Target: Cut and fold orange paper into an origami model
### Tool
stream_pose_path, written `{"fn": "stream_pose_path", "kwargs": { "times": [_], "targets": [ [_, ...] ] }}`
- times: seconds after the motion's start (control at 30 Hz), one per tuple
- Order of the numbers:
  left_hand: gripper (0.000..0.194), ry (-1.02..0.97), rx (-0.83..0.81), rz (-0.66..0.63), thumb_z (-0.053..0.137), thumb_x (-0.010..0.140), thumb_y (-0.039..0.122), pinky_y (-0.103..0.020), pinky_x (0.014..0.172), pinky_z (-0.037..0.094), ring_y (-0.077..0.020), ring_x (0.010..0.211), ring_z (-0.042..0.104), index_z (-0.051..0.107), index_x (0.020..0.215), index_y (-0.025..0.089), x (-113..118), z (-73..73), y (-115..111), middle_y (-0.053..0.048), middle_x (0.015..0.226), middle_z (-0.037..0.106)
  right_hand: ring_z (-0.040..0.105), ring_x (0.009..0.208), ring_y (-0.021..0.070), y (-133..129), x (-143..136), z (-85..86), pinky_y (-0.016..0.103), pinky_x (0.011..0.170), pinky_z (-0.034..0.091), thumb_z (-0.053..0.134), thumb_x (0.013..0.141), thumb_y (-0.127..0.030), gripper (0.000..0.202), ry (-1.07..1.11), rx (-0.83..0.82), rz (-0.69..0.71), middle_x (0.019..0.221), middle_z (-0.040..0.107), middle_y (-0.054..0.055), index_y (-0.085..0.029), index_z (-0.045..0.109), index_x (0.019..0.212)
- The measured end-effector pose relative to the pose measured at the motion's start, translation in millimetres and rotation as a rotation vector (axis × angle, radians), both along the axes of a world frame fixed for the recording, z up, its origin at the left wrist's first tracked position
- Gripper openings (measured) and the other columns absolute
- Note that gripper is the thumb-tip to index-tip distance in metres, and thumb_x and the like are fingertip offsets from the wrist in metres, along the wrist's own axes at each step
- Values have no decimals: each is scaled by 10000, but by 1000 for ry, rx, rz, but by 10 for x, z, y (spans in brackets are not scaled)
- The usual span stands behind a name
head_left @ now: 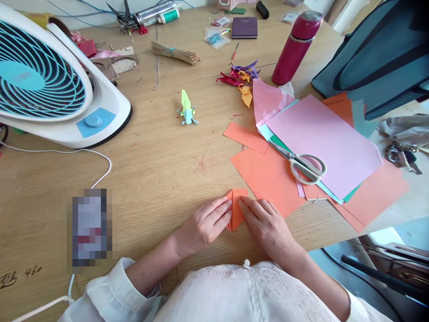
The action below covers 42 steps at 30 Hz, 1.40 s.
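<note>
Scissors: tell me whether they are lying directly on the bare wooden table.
No, the scissors lie on the stack of coloured paper sheets, across the pink and orange ones, not on the wooden table.

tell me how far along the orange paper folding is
Early to midway, by the look of it. Done: one small green-yellow figure stands finished on the table, and the orange piece already carries several folds. In hand: the left hand and right hand press that piece flat. Left: it is still a flat pointed shape, not a figure; the scissors lie unused on the sheets.
</note>
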State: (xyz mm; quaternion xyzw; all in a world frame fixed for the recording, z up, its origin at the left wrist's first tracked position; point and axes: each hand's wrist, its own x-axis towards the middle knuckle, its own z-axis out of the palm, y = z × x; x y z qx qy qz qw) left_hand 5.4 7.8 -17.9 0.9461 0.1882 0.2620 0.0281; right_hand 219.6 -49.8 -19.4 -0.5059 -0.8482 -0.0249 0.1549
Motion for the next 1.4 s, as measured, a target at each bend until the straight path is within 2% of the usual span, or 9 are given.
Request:
{"fn": "stream_pose_path", "kwargs": {
  "times": [0.17, 0.37, 0.47, 0.6, 0.7, 0.93, 1.17, 1.3, 1.4],
  "targets": [
    [251, 21, -7, 8, 519, 955, 66, -374, 1004, 588, -264, 1232, 619, 652, 1167, 46, -17, -15, -22, -169, 1234, 692, 603, 994, 284, -112, -45, -12, 410, 788, 509, 519, 972, -151, 275, 13, 29, -12, 1315, 633, 205, -43, 656, 1184],
    [293, 61, -53, -12, 546, 944, 70, -396, 1038, 567, -273, 1266, 592, 619, 1224, 26, -33, -54, -40, -184, 1265, 674, 596, 1098, 285, -86, -13, -42, 426, 951, 484, 511, 946, -56, 341, 31, -2, -8, 1402, 580, 186, -34, 603, 1274],
    [325, 78, -38, -8, 582, 928, 77, -396, 1030, 572, -279, 1259, 597, 609, 1249, 41, -42, -69, -44, -173, 1295, 660, 580, 1123, 272, -90, 11, -46, 437, 997, 460, 513, 959, -71, 361, 114, -48, -13, 1418, 568, 165, -70, 575, 1315],
    [357, 85, -36, -18, 582, 927, 76, -391, 1044, 561, -278, 1292, 569, 588, 1282, 43, -57, -85, -48, -171, 1322, 644, 592, 1024, 256, -161, 12, -66, 431, 862, 493, 502, 969, -85, 343, 191, -88, -75, 1353, 615, 145, -135, 587, 1298],
    [370, 86, -19, -8, 594, 915, 62, -383, 1025, 574, -277, 1276, 583, 588, 1284, 42, -61, -93, -55, -169, 1316, 649, 603, 963, 241, -216, 0, -86, 397, 774, 502, 453, 968, -42, 397, 223, -109, -71, 1306, 638, 156, -118, 544, 1347],
    [346, 125, 8, 5, 592, 926, 72, -362, 1008, 584, -256, 1233, 618, 601, 1271, 61, -47, -46, -60, -150, 1316, 653, 579, 1134, 279, -194, 57, -75, 474, 987, 490, 424, 943, 15, 501, 270, -111, 37, 1357, 606, 170, -82, 462, 1433],
    [381, 195, 4, -24, 581, 947, 128, -375, 1037, 563, -260, 1280, 580, 572, 1326, 89, -72, -13, -63, -128, 1355, 631, 471, 1344, 258, -350, 161, -37, 462, 1118, 415, 423, 975, -40, 529, 253, -204, 97, 1499, 491, 141, -84, 375, 1501],
    [380, 215, 12, -18, 583, 943, 131, -377, 1025, 565, -267, 1277, 582, 578, 1322, 101, -81, -24, -71, -126, 1356, 631, 398, 1414, 253, -485, 190, 6, 474, 1149, 352, 402, 990, -70, 510, 179, -231, 99, 1535, 448, 118, -87, 376, 1499],
    [384, 239, -4, -17, 568, 953, 138, -373, 1027, 560, -261, 1288, 572, 569, 1336, 114, -83, -15, -77, -121, 1379, 614, 427, 1395, 257, -578, 201, 21, 476, 1125, 358, 381, 1025, -151, 462, 180, -219, 79, 1497, 498, 121, -94, 406, 1483]
  ]
}}
